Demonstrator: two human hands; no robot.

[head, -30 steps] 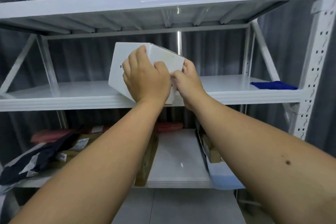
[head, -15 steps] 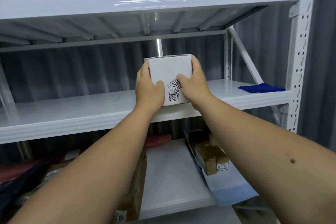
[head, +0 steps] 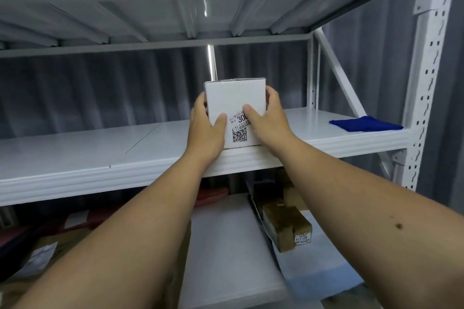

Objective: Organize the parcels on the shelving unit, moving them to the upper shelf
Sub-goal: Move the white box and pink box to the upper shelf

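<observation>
The white box [head: 234, 105] stands upright at the front edge of the upper shelf [head: 82, 150], its label facing out. To set it down well, I would say it should be pushed straight back, flat on its base, until it sits clear of the edge, and both hands should let go together so it does not tip forward. The left hand [head: 206, 130] holds the box's left side, thumb across the front face, fingers wrapped round behind and out of sight. The right hand [head: 267, 123] grips the right side, its thumb lying over the printed label. So the box sits squarely between the two palms. More parcels [head: 286, 226] wait on the lower shelf [head: 226, 246].
</observation>
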